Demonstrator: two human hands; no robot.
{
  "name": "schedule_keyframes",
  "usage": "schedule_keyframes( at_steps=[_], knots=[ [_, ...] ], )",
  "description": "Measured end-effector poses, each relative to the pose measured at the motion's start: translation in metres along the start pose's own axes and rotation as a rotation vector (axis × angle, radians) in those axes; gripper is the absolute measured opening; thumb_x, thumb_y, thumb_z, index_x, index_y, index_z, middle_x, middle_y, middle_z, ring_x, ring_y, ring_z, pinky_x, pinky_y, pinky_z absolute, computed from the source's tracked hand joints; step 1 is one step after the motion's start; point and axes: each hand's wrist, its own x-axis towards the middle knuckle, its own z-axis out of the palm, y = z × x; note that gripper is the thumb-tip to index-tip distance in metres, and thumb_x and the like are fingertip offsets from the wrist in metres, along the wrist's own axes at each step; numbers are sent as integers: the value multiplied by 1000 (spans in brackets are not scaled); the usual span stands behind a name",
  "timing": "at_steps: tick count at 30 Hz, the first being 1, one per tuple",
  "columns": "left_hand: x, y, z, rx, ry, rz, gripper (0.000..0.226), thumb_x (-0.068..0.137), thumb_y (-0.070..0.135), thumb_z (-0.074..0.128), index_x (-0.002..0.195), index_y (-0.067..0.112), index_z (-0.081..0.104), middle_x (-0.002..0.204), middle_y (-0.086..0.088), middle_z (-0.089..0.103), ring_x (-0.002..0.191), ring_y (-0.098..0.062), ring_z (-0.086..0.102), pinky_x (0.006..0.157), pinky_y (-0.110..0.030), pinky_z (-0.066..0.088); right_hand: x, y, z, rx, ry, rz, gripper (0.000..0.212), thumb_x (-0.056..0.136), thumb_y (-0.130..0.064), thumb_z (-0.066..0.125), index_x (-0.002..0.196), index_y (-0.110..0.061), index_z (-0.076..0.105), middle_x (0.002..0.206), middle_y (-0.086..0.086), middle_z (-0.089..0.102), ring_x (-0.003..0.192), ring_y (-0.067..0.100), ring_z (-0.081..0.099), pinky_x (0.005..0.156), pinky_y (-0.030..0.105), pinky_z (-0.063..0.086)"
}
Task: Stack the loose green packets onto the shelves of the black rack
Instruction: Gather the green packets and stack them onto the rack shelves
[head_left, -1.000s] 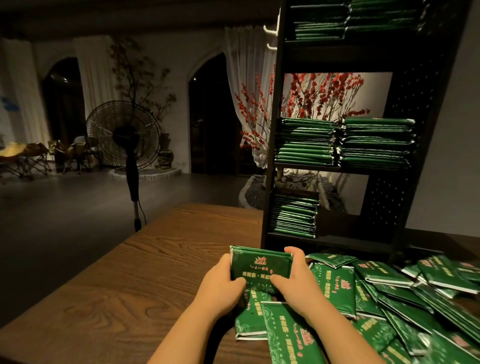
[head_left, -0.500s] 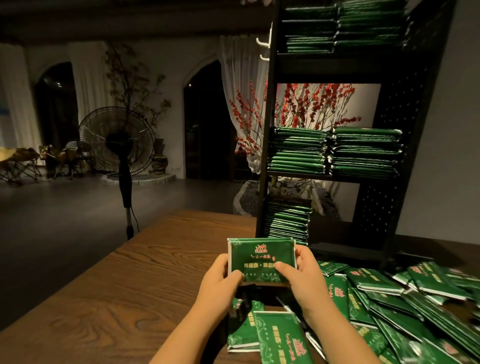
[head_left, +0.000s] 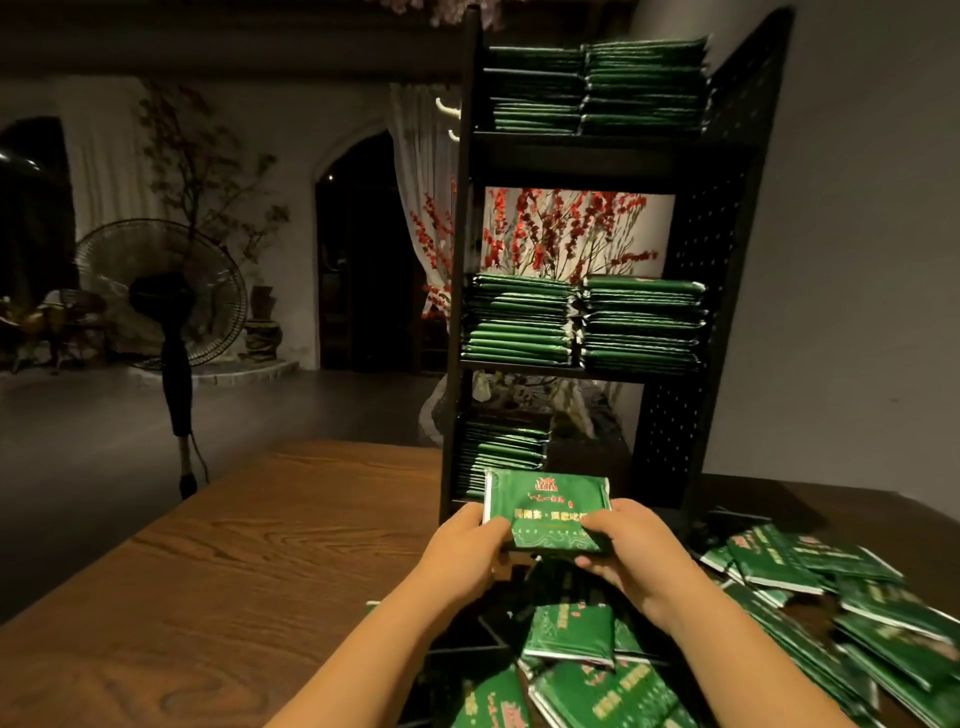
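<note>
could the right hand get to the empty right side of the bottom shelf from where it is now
Probably yes. The right hand sits just in front of the bottom shelf, whose right half is bare beside the short stack; nothing stands between. It shares the held packet with the left hand.

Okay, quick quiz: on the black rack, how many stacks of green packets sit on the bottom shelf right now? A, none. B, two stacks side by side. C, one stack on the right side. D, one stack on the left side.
D: the bottom shelf holds a single stack at its left; the space beside it shows no packets, unlike the two-stack middle shelf.
</note>
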Motion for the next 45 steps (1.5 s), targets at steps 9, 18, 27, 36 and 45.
schedule_keyframes(
  at_steps=[9,18,27,36,45],
  knots=[
    [19,-3,11,-390,75,-343,25,88,19,49,65,15,41,56,0,38,42,-12,31,45,-20,23,14,1,8,-104,8,157,21,95,-16,61,108,-3,51,74,8,40,50,13,42,37,20,31],
    [35,-11,6,-492,248,-242,16,83,26,54,87,11,49,61,-3,45,45,-14,37,43,-22,28,28,0,27,-32,-20,180,14,92,-12,58,101,-10,48,83,10,40,51,14,39,39,20,24],
    [37,-14,2,-673,248,-279,7,90,17,50,88,12,54,56,0,45,43,-9,38,41,-18,30,41,-1,36,-21,-26,205,15,91,-13,61,100,-11,49,92,11,46,54,14,41,38,19,27],
    [43,-15,-2,-855,278,-331,17,93,10,57,77,10,53,56,-1,45,39,-7,35,32,-12,28,46,1,45,443,34,228,22,90,-5,67,108,3,58,108,21,54,79,27,56,45,26,50],
    [47,-13,-1,-938,278,-360,25,90,21,71,75,3,62,45,0,51,31,-5,43,32,-12,37,43,6,49,669,120,188,28,91,13,55,120,14,53,88,18,47,79,28,56,92,42,52]
  ],
)
